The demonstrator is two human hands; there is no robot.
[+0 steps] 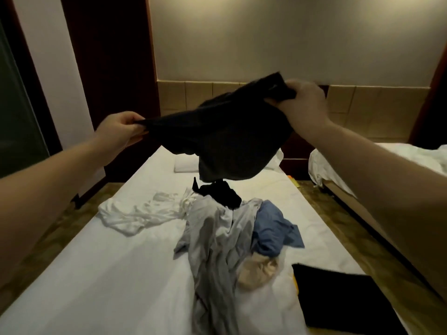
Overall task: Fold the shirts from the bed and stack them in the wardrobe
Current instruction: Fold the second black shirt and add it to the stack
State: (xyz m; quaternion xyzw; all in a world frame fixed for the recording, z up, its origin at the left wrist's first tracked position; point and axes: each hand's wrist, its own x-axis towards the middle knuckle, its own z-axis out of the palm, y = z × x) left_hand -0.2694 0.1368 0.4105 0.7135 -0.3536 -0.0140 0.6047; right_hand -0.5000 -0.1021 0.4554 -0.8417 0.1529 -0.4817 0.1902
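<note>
A dark shirt hangs in the air above the bed, stretched between both hands. My left hand pinches its left edge, and my right hand grips its bunched right end, held higher. Below on the white sheet lies a heap of shirts: a white one spread to the left, a grey one running down the middle, a blue one at the right, a black one behind, and a beige piece at the front. A folded black garment lies flat at the bed's right front.
A white pillow lies at the head of the bed, against a tiled headboard. A second bed with rumpled white bedding stands to the right across a narrow floor gap. A dark wooden panel rises at the back left.
</note>
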